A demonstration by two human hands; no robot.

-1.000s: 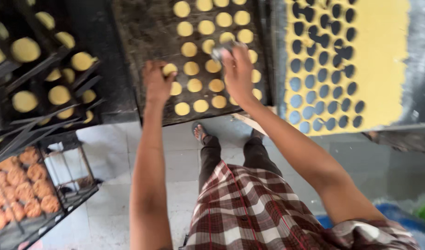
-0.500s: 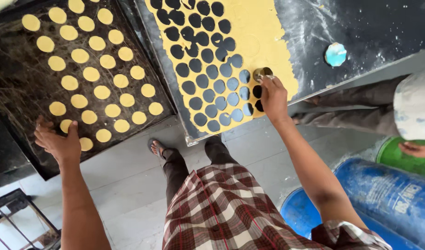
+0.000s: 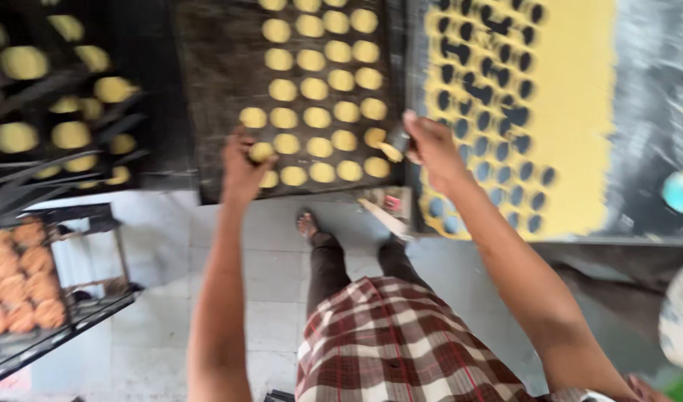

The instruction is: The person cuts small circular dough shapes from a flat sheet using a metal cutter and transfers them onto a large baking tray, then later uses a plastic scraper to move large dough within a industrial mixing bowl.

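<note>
Racks (image 3: 66,112) of pale dough rounds fill the 9 to 10 o'clock side, blurred, and below them at 8 o'clock a lower wire shelf (image 3: 29,298) carries browned baked biscuits (image 3: 17,275). Toward 11 o'clock the left hand (image 3: 244,167) lies on the near edge of a dark baking tray (image 3: 215,74), fingers curled around one yellow dough round (image 3: 261,151) at the tray's lower left corner. The tray holds rows of such rounds, reaching to its right edge. Just right of centre, at about 1 o'clock, the right hand (image 3: 431,145) is closed around a small metal ring cutter (image 3: 396,141) with a dough piece at its mouth, hovering over the seam between the tray and the bench (image 3: 654,89). On the bench from 1 to 2 o'clock spreads a rolled yellow dough sheet (image 3: 579,112), punched with many round holes along its left half. At 3 o'clock a small pale blue disc (image 3: 681,192) sits on the bare bench. The person's checked garment (image 3: 386,342) and bare feet show at 6 o'clock on the tiled floor (image 3: 163,298).
</note>
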